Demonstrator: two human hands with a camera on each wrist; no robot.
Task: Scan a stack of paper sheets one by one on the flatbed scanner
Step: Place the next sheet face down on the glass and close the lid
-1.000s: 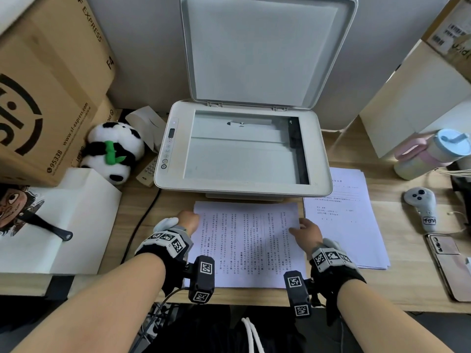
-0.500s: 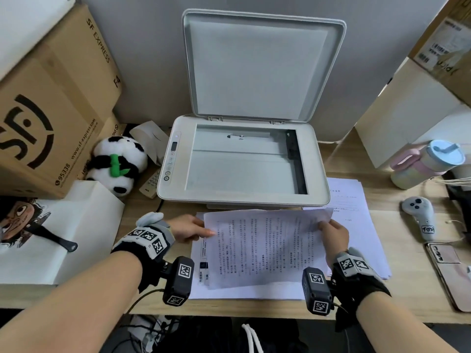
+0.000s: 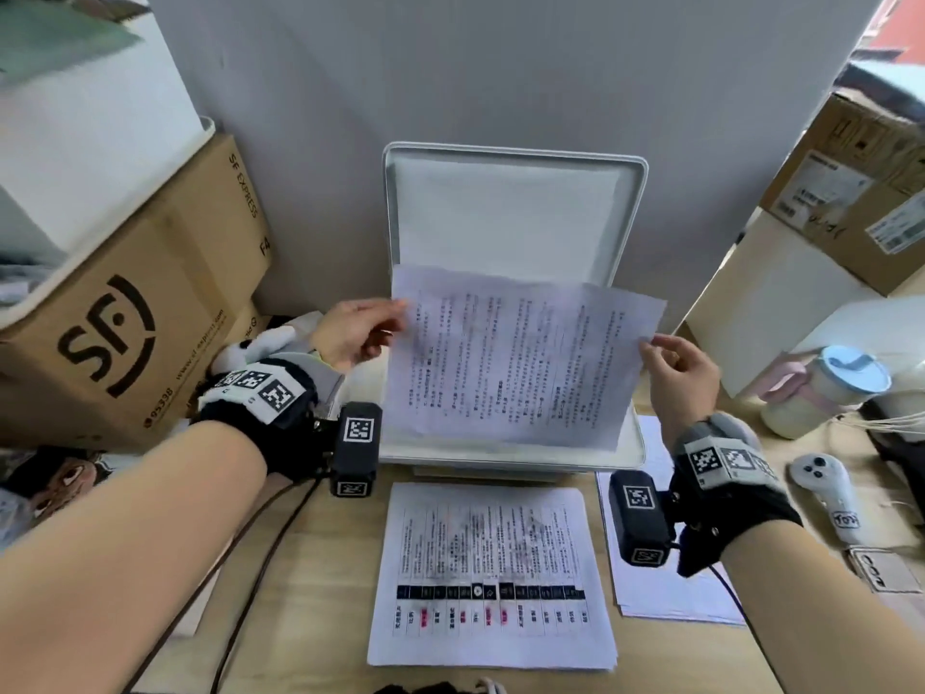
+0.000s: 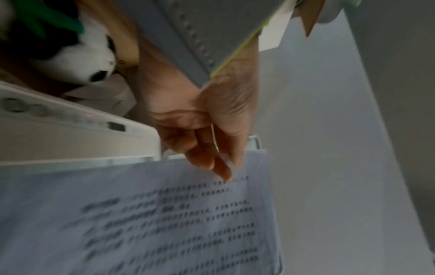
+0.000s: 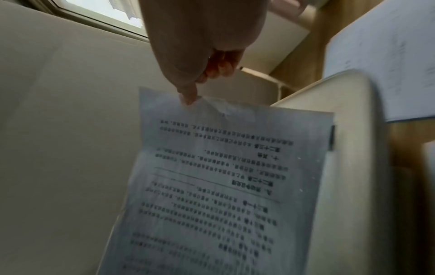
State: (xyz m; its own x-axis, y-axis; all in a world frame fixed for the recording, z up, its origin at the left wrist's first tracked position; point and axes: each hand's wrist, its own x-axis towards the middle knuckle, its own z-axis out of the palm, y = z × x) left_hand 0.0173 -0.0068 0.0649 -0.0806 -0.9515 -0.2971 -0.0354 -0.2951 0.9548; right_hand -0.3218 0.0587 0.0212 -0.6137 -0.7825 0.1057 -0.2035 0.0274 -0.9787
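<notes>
I hold a printed sheet [image 3: 515, 358] in the air above the white flatbed scanner [image 3: 510, 455], whose lid [image 3: 510, 212] stands open against the wall. My left hand [image 3: 355, 333] pinches the sheet's left edge; my right hand [image 3: 675, 368] pinches its right edge. The sheet tilts with its far edge raised and hides the scanner glass. In the left wrist view my left hand [image 4: 212, 148] grips the sheet [image 4: 164, 223] near a corner. In the right wrist view my right hand [image 5: 195, 78] pinches the top edge of the sheet [image 5: 223, 186]. A paper stack [image 3: 493, 573] lies on the desk before the scanner.
A second pile of sheets [image 3: 665, 583] lies at the right of the stack. Cardboard boxes [image 3: 130, 313] and a panda plush [image 3: 260, 348] crowd the left. A lidded cup [image 3: 826, 388], a white controller [image 3: 826, 493] and a phone [image 3: 881, 568] sit at the right.
Both hands have lifted the top sheet off the desk stack and raised it over the scanner. A sheet with a dark band of print now lies on top of the stack.
</notes>
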